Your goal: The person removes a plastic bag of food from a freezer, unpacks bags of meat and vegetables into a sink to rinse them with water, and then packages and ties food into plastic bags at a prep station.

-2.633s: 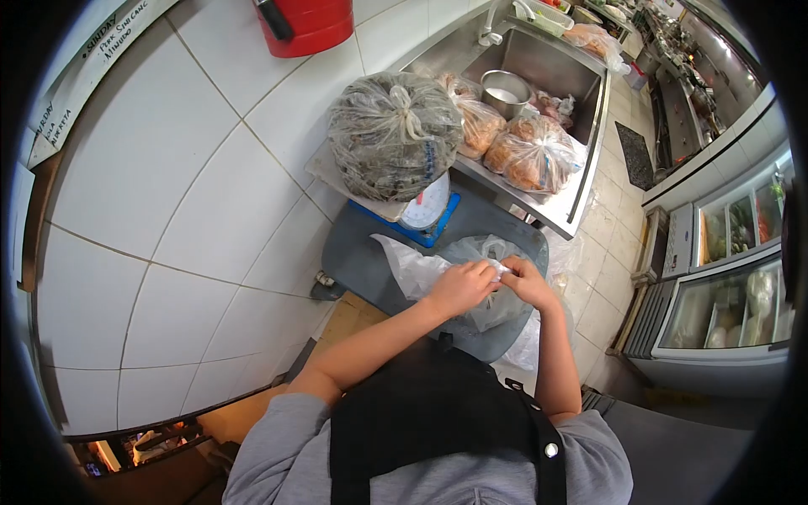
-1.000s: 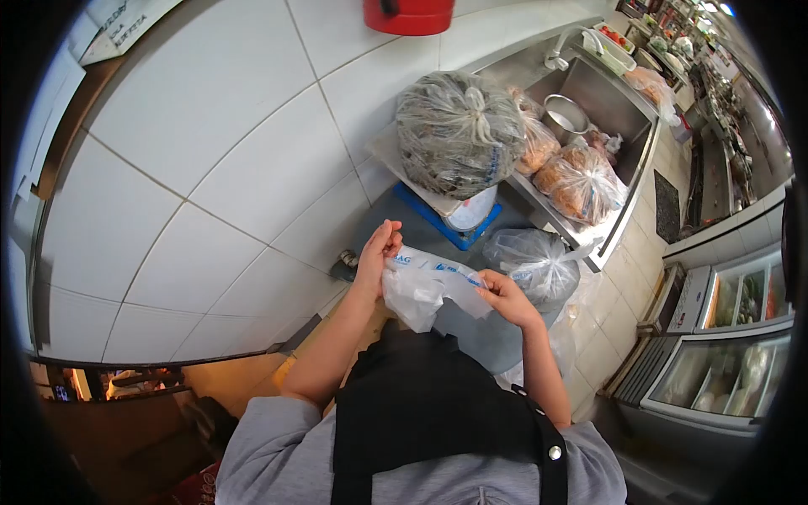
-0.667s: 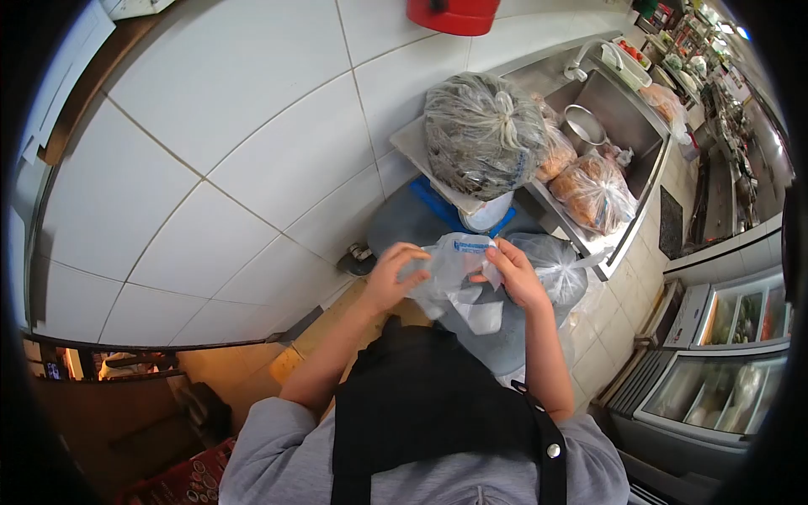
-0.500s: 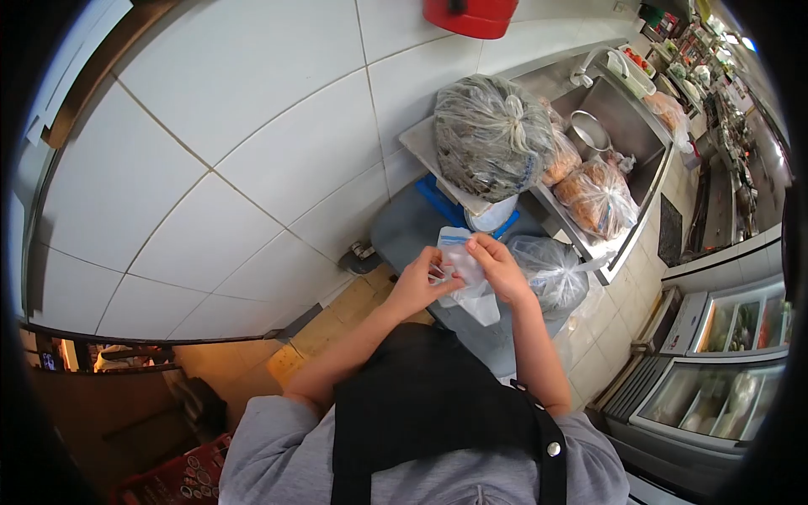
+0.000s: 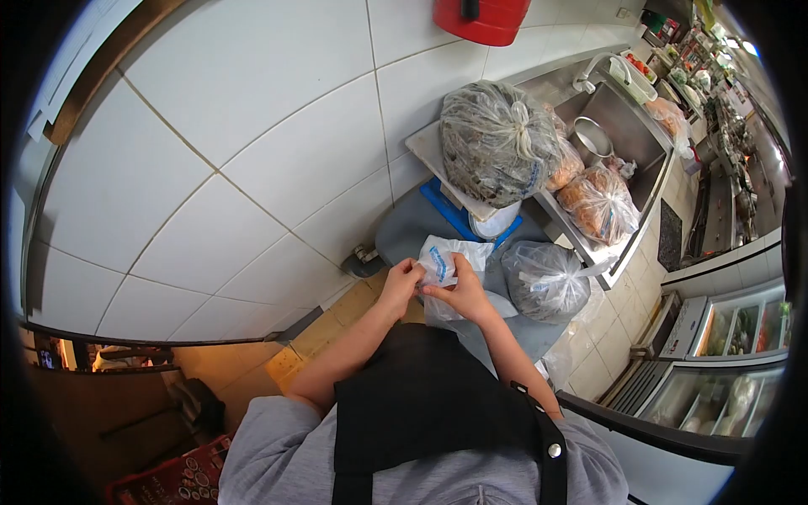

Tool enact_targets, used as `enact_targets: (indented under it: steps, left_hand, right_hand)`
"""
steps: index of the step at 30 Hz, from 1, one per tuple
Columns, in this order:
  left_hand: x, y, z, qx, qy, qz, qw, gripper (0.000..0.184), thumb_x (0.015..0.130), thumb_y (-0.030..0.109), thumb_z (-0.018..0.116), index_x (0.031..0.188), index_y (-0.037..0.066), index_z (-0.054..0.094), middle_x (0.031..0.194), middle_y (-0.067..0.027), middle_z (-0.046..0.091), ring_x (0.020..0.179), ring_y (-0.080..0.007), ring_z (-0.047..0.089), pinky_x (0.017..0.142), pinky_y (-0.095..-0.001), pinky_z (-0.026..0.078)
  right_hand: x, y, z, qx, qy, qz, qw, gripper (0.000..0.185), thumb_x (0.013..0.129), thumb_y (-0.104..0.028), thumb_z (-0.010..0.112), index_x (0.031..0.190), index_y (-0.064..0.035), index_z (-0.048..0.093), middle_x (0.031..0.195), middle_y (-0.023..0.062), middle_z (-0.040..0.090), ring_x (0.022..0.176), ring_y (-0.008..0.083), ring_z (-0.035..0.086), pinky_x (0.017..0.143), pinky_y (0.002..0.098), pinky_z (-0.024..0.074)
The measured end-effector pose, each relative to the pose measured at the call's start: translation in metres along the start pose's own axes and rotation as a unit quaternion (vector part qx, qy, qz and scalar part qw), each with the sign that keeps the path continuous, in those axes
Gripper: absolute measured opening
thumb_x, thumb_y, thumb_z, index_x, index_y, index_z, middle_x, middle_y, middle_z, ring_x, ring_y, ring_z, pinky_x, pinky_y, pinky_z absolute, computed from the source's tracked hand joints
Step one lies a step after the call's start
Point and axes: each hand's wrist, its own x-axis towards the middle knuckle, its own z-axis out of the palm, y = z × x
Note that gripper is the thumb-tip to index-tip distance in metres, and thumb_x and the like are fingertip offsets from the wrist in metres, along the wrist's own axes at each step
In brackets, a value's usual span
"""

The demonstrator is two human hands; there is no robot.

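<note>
A thin white plastic bag (image 5: 437, 266) with blue print is bunched between my hands, in front of my apron. My left hand (image 5: 400, 289) pinches its left edge. Around the right side of the same bag, the thumb and fingers of my right hand (image 5: 464, 291) are closed. More white plastic spreads below and behind my hands over a grey rounded surface (image 5: 402, 229); whether it belongs to the same bag I cannot tell. Just right of my right hand sits a knotted clear bag (image 5: 547, 284) with dark contents.
Behind my hands, a large knotted bag of dark greenish contents (image 5: 492, 139) rests on the plate of a blue scale (image 5: 454, 216). Bags of orange-brown food (image 5: 599, 204) and a metal pot (image 5: 591, 137) are by the steel sink (image 5: 627, 109). A glass-topped freezer (image 5: 715, 396) stands right.
The bag has turned and bunched up, so its blue print now faces up. Both hands have moved slightly left and down, and white plastic behind them is more visible. The view has shifted slightly.
</note>
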Motion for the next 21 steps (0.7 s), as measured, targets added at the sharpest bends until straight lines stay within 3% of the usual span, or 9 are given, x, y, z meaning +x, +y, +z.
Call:
enact_targets:
  steps: [2, 5, 7, 9, 11, 14, 17, 19, 21]
  left_hand:
    - [-0.001, -0.002, -0.001, 0.015, -0.001, 0.011, 1.000, 0.012, 0.084, 0.012, 0.051, 0.091, 0.005, 0.058, 0.084, -0.0036, 0.058, 0.068, -0.0117, 0.054, 0.060, -0.0274, 0.048]
    - [-0.002, -0.001, -0.005, 0.023, 0.066, 0.029, 0.997, 0.018, 0.085, 0.016, 0.045, 0.092, 0.006, 0.058, 0.083, -0.0045, 0.059, 0.068, -0.0138, 0.056, 0.058, -0.0288, 0.047]
    - [0.000, 0.008, -0.017, -0.052, 0.065, -0.029, 0.996, 0.026, 0.086, 0.022, 0.041, 0.095, 0.005, 0.059, 0.084, -0.0048, 0.061, 0.070, -0.0159, 0.059, 0.059, -0.0301, 0.048]
    - [0.002, 0.011, -0.018, -0.056, 0.091, -0.029, 0.994, 0.032, 0.087, 0.029, 0.042, 0.099, 0.005, 0.059, 0.089, -0.0069, 0.062, 0.073, -0.0178, 0.061, 0.060, -0.0312, 0.049]
    - [0.000, 0.018, -0.011, -0.096, 0.095, -0.025, 0.991, 0.035, 0.087, 0.030, 0.043, 0.103, 0.003, 0.057, 0.094, -0.0092, 0.062, 0.076, -0.0199, 0.062, 0.061, -0.0331, 0.050]
    - [0.002, 0.014, -0.006, -0.104, 0.041, -0.041, 0.993, 0.036, 0.087, 0.028, 0.045, 0.108, 0.000, 0.055, 0.100, -0.0118, 0.061, 0.081, -0.0229, 0.063, 0.064, -0.0355, 0.053]
    - [-0.003, 0.011, -0.006, -0.099, -0.022, -0.023, 0.995, 0.036, 0.086, 0.022, 0.047, 0.110, -0.005, 0.052, 0.101, -0.0132, 0.061, 0.085, -0.0257, 0.062, 0.067, -0.0361, 0.055]
    - [-0.007, 0.015, -0.008, -0.079, 0.002, -0.017, 0.997, 0.035, 0.086, 0.017, 0.048, 0.110, -0.008, 0.051, 0.099, -0.0142, 0.060, 0.084, -0.0256, 0.062, 0.069, -0.0349, 0.057]
    - [-0.012, 0.020, -0.016, 0.063, 0.015, 0.014, 0.998, 0.033, 0.086, 0.017, 0.048, 0.107, -0.008, 0.054, 0.097, -0.0139, 0.061, 0.084, -0.0247, 0.061, 0.067, -0.0336, 0.056]
  right_hand:
    - [0.002, -0.007, -0.002, -0.086, -0.020, 0.012, 0.996, 0.053, 0.068, -0.020, 0.077, 0.109, 0.0004, 0.050, 0.105, 0.0139, 0.054, 0.093, 0.0227, 0.054, 0.073, 0.0319, 0.0493]
    - [0.000, -0.019, -0.007, -0.073, 0.020, -0.001, 0.997, 0.047, 0.069, -0.018, 0.077, 0.106, -0.0007, 0.052, 0.103, 0.0133, 0.054, 0.087, 0.0195, 0.054, 0.071, 0.0296, 0.0495]
    - [0.004, 0.003, -0.013, -0.045, 0.046, -0.041, 0.997, 0.039, 0.074, -0.022, 0.073, 0.103, -0.0026, 0.055, 0.092, 0.0098, 0.057, 0.076, 0.0162, 0.055, 0.069, 0.0273, 0.0486]
    - [0.008, 0.013, -0.021, 0.171, -0.062, 0.096, 0.979, 0.036, 0.079, -0.031, 0.069, 0.098, -0.0036, 0.057, 0.081, 0.0060, 0.059, 0.070, 0.0140, 0.054, 0.067, 0.0247, 0.0468]
    - [0.005, -0.002, -0.019, 0.124, -0.104, 0.096, 0.982, 0.036, 0.083, -0.036, 0.063, 0.096, -0.0023, 0.058, 0.076, 0.0057, 0.061, 0.072, 0.0138, 0.056, 0.065, 0.0247, 0.0459]
    - [0.001, -0.010, -0.002, -0.102, -0.073, 0.019, 0.992, 0.032, 0.083, -0.031, 0.063, 0.092, -0.0001, 0.061, 0.081, 0.0106, 0.065, 0.073, 0.0179, 0.061, 0.065, 0.0288, 0.0469]
    - [0.008, -0.005, 0.000, -0.146, -0.035, 0.036, 0.988, 0.031, 0.080, -0.029, 0.067, 0.083, 0.0011, 0.064, 0.075, 0.0109, 0.065, 0.067, 0.0200, 0.061, 0.063, 0.0295, 0.0464]
    - [0.011, 0.002, -0.013, -0.127, -0.030, 0.046, 0.990, 0.024, 0.081, -0.022, 0.066, 0.083, 0.0020, 0.065, 0.071, 0.0075, 0.065, 0.065, 0.0155, 0.059, 0.062, 0.0289, 0.0454]
    - [0.014, 0.016, -0.024, 0.025, -0.040, 0.091, 0.995, 0.020, 0.082, -0.016, 0.064, 0.090, 0.0019, 0.066, 0.074, 0.0041, 0.065, 0.066, 0.0106, 0.056, 0.061, 0.0259, 0.0439]
